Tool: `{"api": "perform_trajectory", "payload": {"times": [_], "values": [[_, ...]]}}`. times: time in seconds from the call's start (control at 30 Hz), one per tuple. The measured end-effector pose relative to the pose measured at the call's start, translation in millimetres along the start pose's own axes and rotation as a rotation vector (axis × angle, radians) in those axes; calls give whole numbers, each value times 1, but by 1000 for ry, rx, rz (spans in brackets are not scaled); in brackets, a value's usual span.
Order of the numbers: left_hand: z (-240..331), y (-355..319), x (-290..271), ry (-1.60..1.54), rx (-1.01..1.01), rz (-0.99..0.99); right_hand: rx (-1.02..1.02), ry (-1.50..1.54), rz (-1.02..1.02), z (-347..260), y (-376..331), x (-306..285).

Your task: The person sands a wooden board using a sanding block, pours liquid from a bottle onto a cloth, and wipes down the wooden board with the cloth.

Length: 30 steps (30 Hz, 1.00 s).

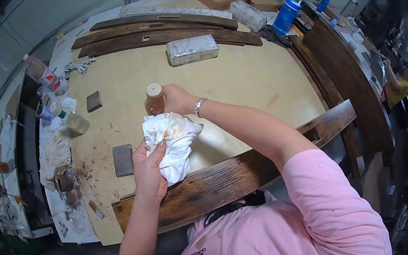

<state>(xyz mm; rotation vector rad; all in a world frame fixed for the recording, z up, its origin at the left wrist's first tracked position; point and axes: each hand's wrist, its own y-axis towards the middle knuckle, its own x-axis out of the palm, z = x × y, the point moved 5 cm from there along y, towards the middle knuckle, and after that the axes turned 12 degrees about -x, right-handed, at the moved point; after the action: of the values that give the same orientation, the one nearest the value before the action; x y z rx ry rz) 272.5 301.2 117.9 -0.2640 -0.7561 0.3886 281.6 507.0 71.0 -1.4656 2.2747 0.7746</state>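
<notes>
My left hand (152,169) is closed on a crumpled white cloth (175,152), which has a small brownish stain near its top. Just beyond the cloth, my right hand (177,100) grips the side of a small bottle (155,104) of amber liquid with a pale cap, its base hidden behind the cloth. Right in front of me lies a dark-stained wooden board (221,182) with a slot near its right end, along the near table edge. A dark grey sanding block (123,160) rests left of my left hand, and a brown block (94,101) lies farther off.
Several dark boards (121,44) lie across the far side, with a wrapped white block (193,50) before them. A blue bottle (287,15) stands at the far right. Plastic bottles, including one with yellowish liquid (76,122), and a brown jar (63,182) line the left edge.
</notes>
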Motion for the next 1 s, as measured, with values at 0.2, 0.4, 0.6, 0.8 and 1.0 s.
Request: {"api": "perform_trajectory", "payload": {"times": [0.2, 0.4, 0.6, 0.8, 1.0], "values": [[-5, 10, 15, 95, 7, -66, -20, 85, -37, 35, -14, -18], [-8, -8, 16, 231, -89, 51, 37, -392, 188, -85, -152, -114], [-4, -17, 82, 373, -87, -96, -96, -661, 331, -174, -332, -90], [-71, 33, 240, 1059, 256, -629, 36, -723, 112, -159, -339, -61], [-208, 43, 342, 1750, 815, -1249, 62, -631, 117, -135, -362, -93]]}}
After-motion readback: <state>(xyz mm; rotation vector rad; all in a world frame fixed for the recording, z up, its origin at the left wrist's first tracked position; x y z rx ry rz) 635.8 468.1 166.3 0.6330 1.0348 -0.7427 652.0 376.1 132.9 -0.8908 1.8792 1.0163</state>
